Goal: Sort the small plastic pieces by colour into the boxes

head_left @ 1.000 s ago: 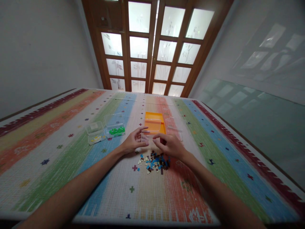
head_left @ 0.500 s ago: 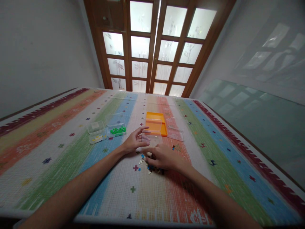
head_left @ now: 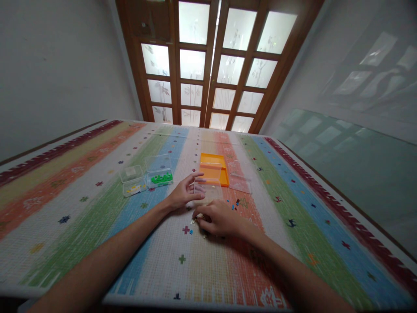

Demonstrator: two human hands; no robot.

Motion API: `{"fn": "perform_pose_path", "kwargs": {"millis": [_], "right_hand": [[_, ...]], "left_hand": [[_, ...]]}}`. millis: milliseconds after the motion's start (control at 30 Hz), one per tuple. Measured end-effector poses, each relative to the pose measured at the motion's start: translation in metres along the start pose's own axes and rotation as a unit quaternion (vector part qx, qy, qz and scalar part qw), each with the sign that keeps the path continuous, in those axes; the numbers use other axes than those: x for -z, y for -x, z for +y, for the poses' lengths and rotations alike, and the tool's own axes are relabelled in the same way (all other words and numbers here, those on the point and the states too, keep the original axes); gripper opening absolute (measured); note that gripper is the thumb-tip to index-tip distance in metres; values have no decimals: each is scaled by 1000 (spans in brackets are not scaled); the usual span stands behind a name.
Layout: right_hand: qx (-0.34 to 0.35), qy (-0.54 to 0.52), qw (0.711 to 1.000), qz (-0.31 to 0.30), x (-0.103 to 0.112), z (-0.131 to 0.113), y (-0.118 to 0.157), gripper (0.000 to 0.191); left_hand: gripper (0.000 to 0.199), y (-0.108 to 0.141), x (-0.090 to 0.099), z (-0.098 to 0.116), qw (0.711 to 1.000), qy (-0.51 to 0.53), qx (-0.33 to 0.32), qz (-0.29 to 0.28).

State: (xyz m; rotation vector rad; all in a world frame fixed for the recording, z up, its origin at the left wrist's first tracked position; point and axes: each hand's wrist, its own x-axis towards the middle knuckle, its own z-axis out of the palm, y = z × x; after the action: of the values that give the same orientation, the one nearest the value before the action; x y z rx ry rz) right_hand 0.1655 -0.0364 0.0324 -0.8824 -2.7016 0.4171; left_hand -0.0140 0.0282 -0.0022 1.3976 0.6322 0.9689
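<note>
In the head view, the left hand (head_left: pixel 186 191) rested at the left end of a clear box (head_left: pixel 215 192), thumb and fingers spread apart. The right hand (head_left: pixel 221 217) curled low over the small bricks (head_left: pixel 193 222) on the striped cloth (head_left: pixel 208 269), just in front of that box; whether its fingertips pinched one, I cannot tell (the knuckles hid most of them). A few loose bricks (head_left: pixel 237 202) lay beyond it to the right, and an orange tray (head_left: pixel 212 157) sat behind the box.
</note>
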Motion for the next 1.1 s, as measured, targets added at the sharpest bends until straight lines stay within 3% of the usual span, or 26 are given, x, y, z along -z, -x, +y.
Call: {"fn": "perform_pose_path", "kwargs": {"millis": [467,767,1100], "right_hand": [[25,-1,1000,5,-13,2,-3,23],[31,37,999,-18,-10,-1,-5,14],[22,114,993,-17,-21,-2,-5,18]], "left_hand": [[76,0,1,-2,1000,2,0,2],[74,-1,2,-3,1000,5,-9,-2],[75,-1,1,-1,1000,-2,-2,4]]}}
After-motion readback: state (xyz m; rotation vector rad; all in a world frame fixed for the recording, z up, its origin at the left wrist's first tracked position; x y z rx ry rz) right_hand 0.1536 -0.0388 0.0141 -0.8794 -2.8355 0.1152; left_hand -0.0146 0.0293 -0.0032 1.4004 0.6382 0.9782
